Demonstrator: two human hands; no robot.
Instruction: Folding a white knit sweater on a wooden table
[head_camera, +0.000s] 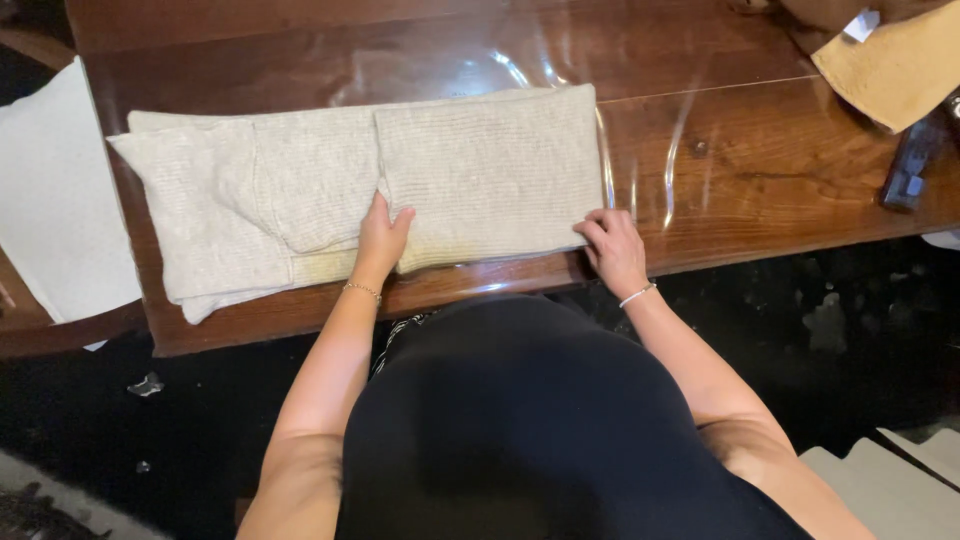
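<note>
A pale grey ribbed knit garment (300, 180) lies folded flat along a dark wooden table (740, 160). Its right part is folded over and forms a neat rectangle (490, 170). My left hand (381, 237) rests flat on the garment's near edge, at the fold line in the middle. My right hand (612, 248) pinches the garment's near right corner at the table's front edge. Each wrist wears a thin bracelet.
A white cloth (55, 200) lies on a surface at the left. A tan cloth (895, 65) lies at the table's far right, and a dark oblong object (908, 170) sits below it. A clear sheet covers the tabletop. The floor below is dark.
</note>
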